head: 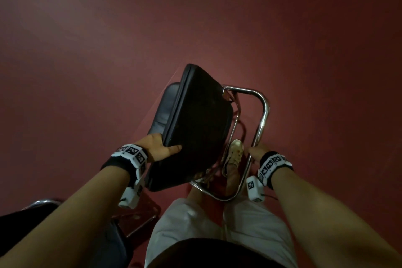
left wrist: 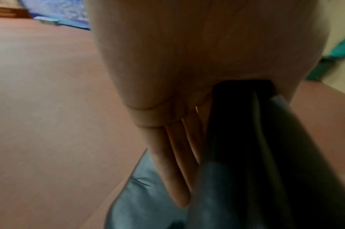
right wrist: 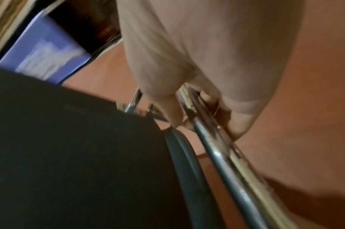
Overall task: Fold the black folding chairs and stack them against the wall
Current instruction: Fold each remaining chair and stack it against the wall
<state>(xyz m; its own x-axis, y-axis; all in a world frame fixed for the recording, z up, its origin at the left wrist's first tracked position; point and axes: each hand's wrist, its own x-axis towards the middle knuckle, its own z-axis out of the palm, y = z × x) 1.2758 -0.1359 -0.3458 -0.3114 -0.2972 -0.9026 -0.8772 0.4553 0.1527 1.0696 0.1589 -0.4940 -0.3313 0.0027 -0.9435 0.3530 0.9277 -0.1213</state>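
A black folding chair point(head: 195, 124) hangs half folded above the floor in front of my legs, the dark underside of its seat facing me. The padded backrest point(head: 165, 106) shows behind its left edge. My left hand point(head: 161, 148) pinches the seat's near-left edge, thumb across the underside. In the left wrist view the fingers point(left wrist: 177, 162) lie straight along the pad's edge point(left wrist: 236, 139). My right hand point(head: 256, 151) is curled round the chrome frame tube point(head: 261, 119) on the right. The right wrist view shows that hand point(right wrist: 197, 111) wrapped round the tube point(right wrist: 216, 155), beside the seat point(right wrist: 69, 155).
A second chair point(head: 41, 204) with a chrome frame stands at the lower left, close to my left arm. My shoe point(head: 235, 152) shows inside the frame loop. Dark red floor point(head: 108, 50) stretches ahead. A blue panel point(left wrist: 65, 15) and a green object point(left wrist: 340, 52) stand far off.
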